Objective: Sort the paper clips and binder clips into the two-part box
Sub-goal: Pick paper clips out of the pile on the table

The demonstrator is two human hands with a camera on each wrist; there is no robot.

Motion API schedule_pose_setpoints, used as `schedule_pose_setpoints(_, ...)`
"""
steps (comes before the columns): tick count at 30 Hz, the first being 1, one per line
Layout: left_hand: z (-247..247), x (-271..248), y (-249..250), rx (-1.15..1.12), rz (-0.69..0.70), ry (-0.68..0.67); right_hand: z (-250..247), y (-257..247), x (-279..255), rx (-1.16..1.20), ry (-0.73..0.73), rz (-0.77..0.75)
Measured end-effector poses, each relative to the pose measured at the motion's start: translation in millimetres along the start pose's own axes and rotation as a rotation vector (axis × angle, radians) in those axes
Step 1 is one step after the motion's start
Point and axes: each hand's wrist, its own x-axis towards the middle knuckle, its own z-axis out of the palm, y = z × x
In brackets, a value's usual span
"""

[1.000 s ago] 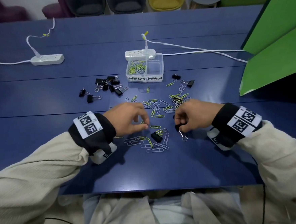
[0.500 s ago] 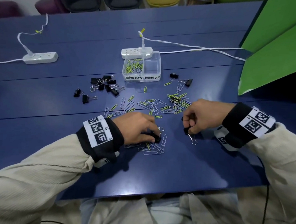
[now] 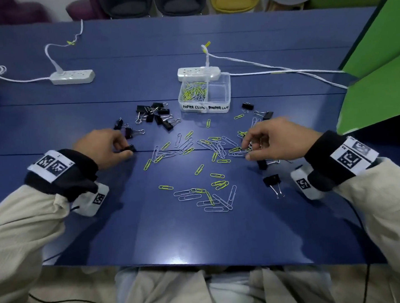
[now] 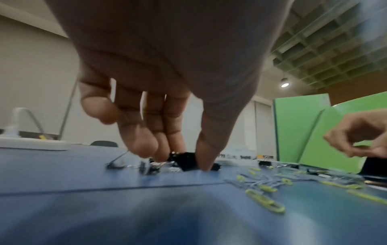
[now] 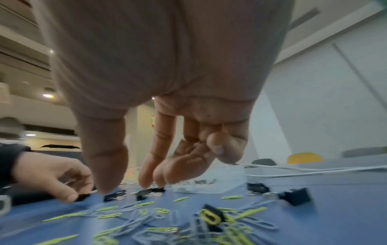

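Both hands have been spread apart since the earlier frame: the left hand [image 3: 104,147] now pinches a black binder clip [image 3: 129,148] on the table [image 3: 200,234], while the right hand [image 3: 274,139] hovers with fingers loosely extended and nothing held above the scattered paper clips [image 3: 215,148]. The clip should be lifted by its body and carried to the right compartment of the two-part box [image 3: 226,95], which lies well beyond.

blue table [image 3: 200,234], scattered paper clips [image 3: 215,148], binder clips [image 3: 155,115], box [image 3: 204,93]

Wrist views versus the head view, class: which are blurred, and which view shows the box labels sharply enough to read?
Head view: mostly sharp, the box labels readable, the right hand slightly smeared. Left wrist view: the tabletop is soft, the box a blur. Right wrist view: paper clips streaked, labels illegible.
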Motion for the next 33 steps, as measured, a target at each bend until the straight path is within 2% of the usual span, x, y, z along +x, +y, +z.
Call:
schedule_pose_setpoints(3, 3.6, -0.8, -11.5, 0.033, -0.085, -0.074, 17.0, -32.1, 1.0, -0.063, -0.15, -0.151)
schedule_pose_setpoints(6, 6.1, -2.5, -10.3, 0.026, -0.068, -0.077, 35.6, -52.8, 0.3, -0.144, -0.3, -0.213)
schedule_pose_setpoints(9, 3.1, -13.9, 12.3, -0.024, 0.11, 0.044, 45.9, -57.2, 3.6, -0.218, -0.335, -0.238)
schedule_pose_setpoints(10, 0.0, -20.9, 27.2, -0.069, 0.194, 0.045, 47.3, -57.2, 4.9, -0.236, -0.334, -0.239)
schedule_pose_setpoints(13, -4.5, -43.6, 76.2, -0.15, 0.458, -0.132, 51.3, -57.7, 6.6, -0.262, -0.307, -0.245)
schedule_pose_setpoints(16, 7.1, -52.7, 108.6, -0.045, 0.63, -0.26, 56.5, -60.4, 5.9, -0.3, -0.263, -0.242)
schedule_pose_setpoints(20, 24.5, -48.5, 123.6, 0.071, 0.637, -0.316, 57.5, -60.6, 7.2, -0.306, -0.24, -0.242)
schedule_pose_setpoints(24, 27.9, -44.3, 128.1, 0.042, 0.637, -0.31, 54.1, -57.5, 7.7, -0.224, -0.264, -0.218)
schedule_pose_setpoints(33, 30.5, -42.2, 125.9, 0.019, 0.62, -0.227, 50.5, -49.1, 8.5, -0.084, -0.204, -0.193)
